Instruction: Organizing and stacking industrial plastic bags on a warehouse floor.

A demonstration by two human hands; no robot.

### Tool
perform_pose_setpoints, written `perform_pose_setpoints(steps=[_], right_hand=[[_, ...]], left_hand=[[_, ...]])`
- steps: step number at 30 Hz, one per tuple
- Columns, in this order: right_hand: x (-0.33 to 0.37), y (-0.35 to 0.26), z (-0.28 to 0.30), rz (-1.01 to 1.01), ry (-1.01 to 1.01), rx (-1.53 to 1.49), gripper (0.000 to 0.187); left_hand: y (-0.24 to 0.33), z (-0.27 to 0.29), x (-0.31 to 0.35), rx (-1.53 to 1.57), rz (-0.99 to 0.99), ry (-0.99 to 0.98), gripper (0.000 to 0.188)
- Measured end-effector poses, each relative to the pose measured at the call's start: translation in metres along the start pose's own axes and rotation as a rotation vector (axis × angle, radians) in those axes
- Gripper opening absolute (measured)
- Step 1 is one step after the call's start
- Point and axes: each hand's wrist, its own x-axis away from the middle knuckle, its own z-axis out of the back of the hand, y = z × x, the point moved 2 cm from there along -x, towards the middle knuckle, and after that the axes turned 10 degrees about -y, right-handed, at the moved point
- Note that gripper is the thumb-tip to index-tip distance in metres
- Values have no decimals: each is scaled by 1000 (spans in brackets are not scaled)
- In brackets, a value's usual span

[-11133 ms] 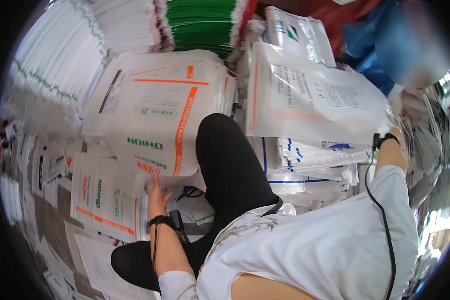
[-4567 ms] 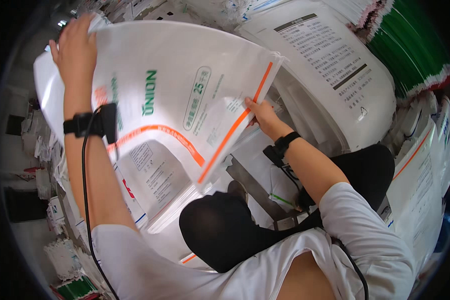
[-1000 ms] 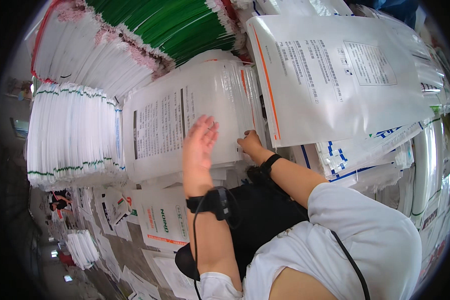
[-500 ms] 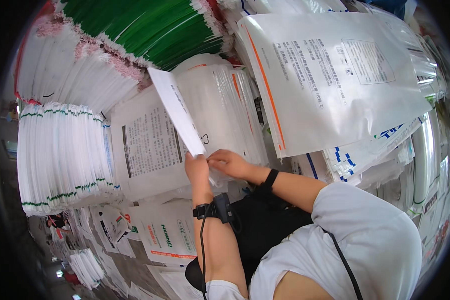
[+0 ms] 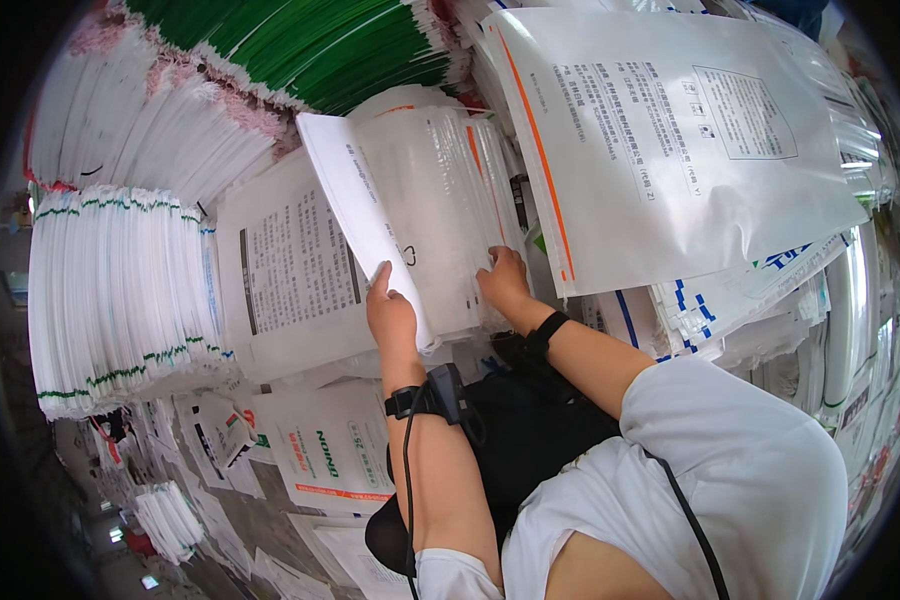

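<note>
A folded flap of a white sack (image 5: 338,185) stands up from the middle of a low pile. My left hand (image 5: 392,312) pinches its near end, the index finger lying along the fold. To the right lies a stack of glossy white sacks (image 5: 440,210) with an orange stripe at its right side. My right hand (image 5: 508,285) is at this stack's right edge, fingers bent and thumb toward the sacks. Whether it grips a sack edge is hard to see. On the left a printed white sack (image 5: 295,270) lies flat with lines of dark text.
Bundled white sacks with green lines (image 5: 120,300) stand at the left. Green sacks (image 5: 290,45) are stacked at the far side. A large white sack with an orange stripe (image 5: 660,150) tops a pile at the right. More printed sacks (image 5: 325,440) lie on the floor nearby.
My right hand has left my left hand and moved right to the stack's edge. The folded flap has opened wider, and my left hand has shifted slightly up along it.
</note>
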Motion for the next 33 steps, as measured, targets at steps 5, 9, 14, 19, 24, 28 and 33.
perform_pose_setpoints(steps=[5, 9, 14, 19, 24, 28, 33], right_hand=[[-12, 15, 4, -34, -54, -163, 47], [4, -12, 6, 4, -365, -561, 36], [45, -55, -7, 455, -276, -300, 35], [61, -71, -18, 767, -338, -202, 35], [42, -36, -30, 331, -627, -710, 32], [-4, 21, -17, 257, 0, -133, 39], [-16, 17, -13, 86, 126, -82, 48]], left_hand=[[2, -5, -2, 133, -19, -2, 42], [11, -5, 0, 155, -10, -23, 46], [29, -8, -1, 137, 52, -90, 74], [33, 1, 3, 166, 93, -78, 55], [-13, 8, 0, 649, 230, 105, 34], [-12, 4, 0, 774, 257, 118, 36], [-14, -1, -4, 774, 217, 83, 37]])
